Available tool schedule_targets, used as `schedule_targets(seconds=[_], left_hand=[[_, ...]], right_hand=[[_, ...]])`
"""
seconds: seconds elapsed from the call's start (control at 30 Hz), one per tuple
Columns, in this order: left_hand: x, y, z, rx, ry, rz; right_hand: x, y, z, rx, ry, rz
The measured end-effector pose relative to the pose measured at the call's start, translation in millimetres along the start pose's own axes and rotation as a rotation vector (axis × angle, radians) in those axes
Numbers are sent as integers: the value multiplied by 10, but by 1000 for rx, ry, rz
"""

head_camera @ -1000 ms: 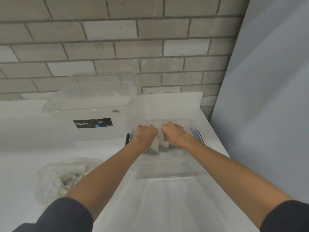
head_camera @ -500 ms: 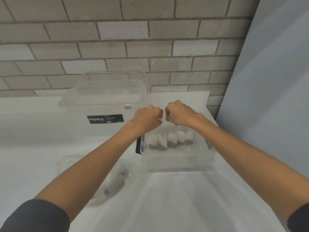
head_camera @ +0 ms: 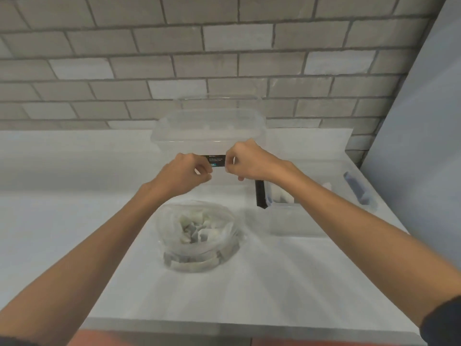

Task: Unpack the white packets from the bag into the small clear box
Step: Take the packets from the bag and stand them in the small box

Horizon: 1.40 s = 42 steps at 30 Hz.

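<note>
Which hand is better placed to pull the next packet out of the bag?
Left, probably. The left hand hovers roughly in line with the bag, while the right hand sits off toward the small clear box. Both have curled fingers and neither visibly holds anything.

A large clear tub [head_camera: 209, 126] stands on the white table [head_camera: 62, 196], perhaps touching the brick wall [head_camera: 149, 58].

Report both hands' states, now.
Left hand: closed, fingers curled, nothing visible in it.
Right hand: closed, fingers curled, nothing visible in it.
</note>
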State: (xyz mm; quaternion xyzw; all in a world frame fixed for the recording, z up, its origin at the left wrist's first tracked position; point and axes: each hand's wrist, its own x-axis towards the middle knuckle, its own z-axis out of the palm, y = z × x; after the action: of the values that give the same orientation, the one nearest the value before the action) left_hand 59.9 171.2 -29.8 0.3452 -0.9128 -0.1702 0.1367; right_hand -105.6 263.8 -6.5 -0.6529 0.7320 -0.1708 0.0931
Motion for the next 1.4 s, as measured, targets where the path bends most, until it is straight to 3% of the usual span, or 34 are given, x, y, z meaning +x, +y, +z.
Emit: schedule_targets(seconds=[0.3,0.43,0.8,0.93,1.17,1.4], left_hand=[[-497,-496,344,-20,-193,0],[-631,-515,551,89,-244,20],[-702,-611,681,-22,-236,-29],[-700,-646,661,-118,-177,-1],[-773,-579,448,-422,-48,71],[-768,-635,255,-409,-43,69]], right_hand=[[-49,-434,716,-6,-173,24],[-114,-472,1000,-75,-245,57],[-225,-455,1289,-147,-224,124],[-207,-357,1225,6,-199,176],[-226,-292,1054,623,-133,286],[-165,-354,1064,703,-172,265]])
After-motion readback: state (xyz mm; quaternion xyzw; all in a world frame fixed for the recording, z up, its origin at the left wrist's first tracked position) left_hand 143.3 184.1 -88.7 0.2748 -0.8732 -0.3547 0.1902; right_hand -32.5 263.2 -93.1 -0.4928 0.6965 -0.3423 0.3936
